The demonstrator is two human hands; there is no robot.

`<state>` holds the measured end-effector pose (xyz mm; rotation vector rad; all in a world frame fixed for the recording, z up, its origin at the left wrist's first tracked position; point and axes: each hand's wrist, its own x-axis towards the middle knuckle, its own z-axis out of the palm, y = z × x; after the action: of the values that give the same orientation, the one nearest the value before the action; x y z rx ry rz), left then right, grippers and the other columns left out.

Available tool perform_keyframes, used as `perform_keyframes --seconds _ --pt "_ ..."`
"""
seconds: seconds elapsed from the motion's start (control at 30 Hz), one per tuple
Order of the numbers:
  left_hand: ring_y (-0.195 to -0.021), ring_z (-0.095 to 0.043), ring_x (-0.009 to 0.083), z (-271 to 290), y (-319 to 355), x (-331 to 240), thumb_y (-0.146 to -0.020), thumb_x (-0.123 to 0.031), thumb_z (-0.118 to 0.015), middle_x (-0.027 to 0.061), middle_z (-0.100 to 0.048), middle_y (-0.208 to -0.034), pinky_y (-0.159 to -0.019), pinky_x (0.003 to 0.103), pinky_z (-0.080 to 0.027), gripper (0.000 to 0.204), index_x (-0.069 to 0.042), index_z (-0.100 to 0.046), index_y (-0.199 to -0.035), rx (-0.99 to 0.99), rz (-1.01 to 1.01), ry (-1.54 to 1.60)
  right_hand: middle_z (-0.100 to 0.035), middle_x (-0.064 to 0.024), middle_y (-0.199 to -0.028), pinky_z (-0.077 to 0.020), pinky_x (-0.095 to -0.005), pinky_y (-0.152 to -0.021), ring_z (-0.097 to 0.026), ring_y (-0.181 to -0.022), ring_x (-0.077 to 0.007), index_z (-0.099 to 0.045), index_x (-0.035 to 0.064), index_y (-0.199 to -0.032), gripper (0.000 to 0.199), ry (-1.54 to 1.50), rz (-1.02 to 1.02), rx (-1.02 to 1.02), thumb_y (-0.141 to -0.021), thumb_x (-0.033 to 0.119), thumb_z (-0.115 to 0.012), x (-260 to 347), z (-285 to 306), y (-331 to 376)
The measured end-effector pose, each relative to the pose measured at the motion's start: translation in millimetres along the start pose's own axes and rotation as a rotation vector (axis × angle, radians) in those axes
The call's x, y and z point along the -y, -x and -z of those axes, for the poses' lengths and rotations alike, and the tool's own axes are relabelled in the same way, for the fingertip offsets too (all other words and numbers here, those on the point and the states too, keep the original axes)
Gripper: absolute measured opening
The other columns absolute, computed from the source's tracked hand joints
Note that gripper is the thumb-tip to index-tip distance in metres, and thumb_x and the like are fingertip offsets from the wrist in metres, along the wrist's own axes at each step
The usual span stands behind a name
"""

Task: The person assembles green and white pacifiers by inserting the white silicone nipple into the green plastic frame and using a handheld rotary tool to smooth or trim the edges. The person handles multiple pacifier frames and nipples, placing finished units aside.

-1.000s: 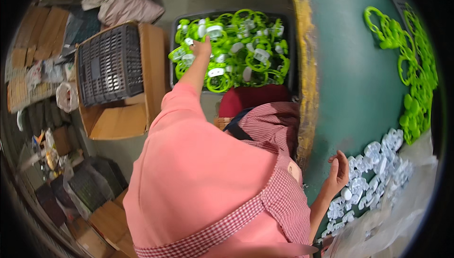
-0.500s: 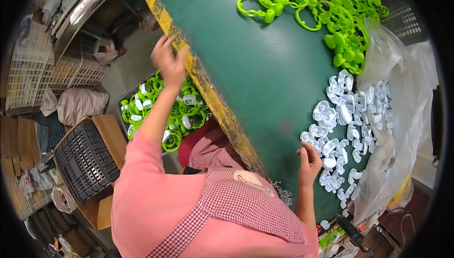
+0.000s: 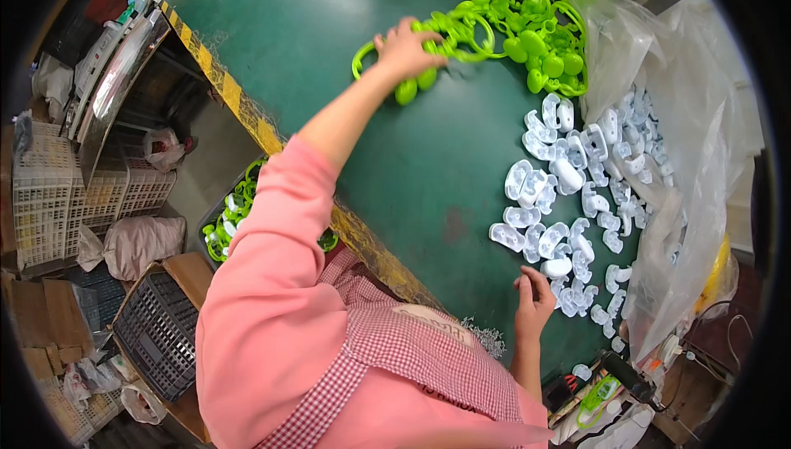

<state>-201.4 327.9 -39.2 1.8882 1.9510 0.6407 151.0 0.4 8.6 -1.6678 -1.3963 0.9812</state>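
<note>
My left hand (image 3: 406, 52) reaches across the green tabletop, its fingers closed over a bright green plastic ring piece (image 3: 362, 57) with round lobes. Beyond that hand, the piece lies against other linked green rings that trail back to a large heap (image 3: 535, 37). My right hand (image 3: 535, 301) hovers low at the right, beside the nearest of the pale translucent white plastic parts (image 3: 556, 268). Its fingers are curled, with thumb and forefinger close together. Whether anything small sits between them is hidden.
A clear plastic bag (image 3: 659, 268) spreads along the table's right side. Yellow-black tape (image 3: 222, 82) marks the left table edge. Below it stands a bin of green rings with white parts (image 3: 218, 235). A black crate (image 3: 161, 329) sits farther left, and a dark tool (image 3: 626, 379) at lower right.
My left hand has moved from the taped table edge, up and right, onto the green rings. The view has shifted. My right hand stays beside the white parts, its fingers still curled.
</note>
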Motion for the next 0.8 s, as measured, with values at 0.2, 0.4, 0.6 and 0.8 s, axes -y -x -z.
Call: perform_keyframes --seconds 0.2,0.4,0.6,0.8 --pt "-0.132 -0.037 0.0346 2 148 -49 -0.070 -0.041 -0.074 0.0159 -0.041 -0.141 -0.110 0.056 -0.018 0.047 -0.031 -0.067 -0.115 0.081 -0.217 0.011 -0.066 -0.0104 -0.096 -0.0477 -0.0321 -0.080 -0.062 -0.086 -0.0235 -0.067 0.0001 -0.105 0.023 0.209 0.573 0.034 -0.082 0.000 -0.064 39 -44 -59" --pt "-0.129 -0.040 0.0340 45 209 -45 -0.081 -0.037 -0.068 0.0134 -0.046 -0.137 -0.108 0.048 -0.028 0.048 -0.015 -0.061 -0.123 -0.095 -0.216 0.146 -0.063 -0.0071 -0.097 -0.0429 -0.0382 -0.095 -0.058 -0.101 -0.0267 -0.065 0.0055 -0.110 0.034 0.817 0.880 -0.028 -0.076 0.008 -0.069 64 -102 -127" --pt "-0.124 -0.046 0.0329 41 239 -27 -0.084 -0.032 -0.067 0.0117 -0.052 -0.131 -0.108 0.047 -0.030 0.053 -0.008 -0.054 -0.129 -0.224 -0.296 -0.020 -0.062 -0.0049 -0.082 -0.0482 -0.0355 -0.081 -0.059 -0.076 -0.0176 -0.065 0.0024 -0.113 0.030 0.299 0.694 -0.048 -0.084 0.010 -0.067 63 -101 -139" --pt "-0.105 -0.056 0.0150 31 250 -101 -0.101 -0.018 -0.048 0.0073 -0.060 -0.113 -0.093 0.030 -0.043 0.030 0.000 -0.053 -0.125 0.183 -0.008 1.353 -0.057 -0.0005 -0.078 -0.0512 -0.0334 -0.074 -0.048 -0.065 -0.0096 -0.059 -0.0044 -0.119 0.033 -1.097 -0.178 0.395 -0.096 0.018 -0.059 69 -62 -58"
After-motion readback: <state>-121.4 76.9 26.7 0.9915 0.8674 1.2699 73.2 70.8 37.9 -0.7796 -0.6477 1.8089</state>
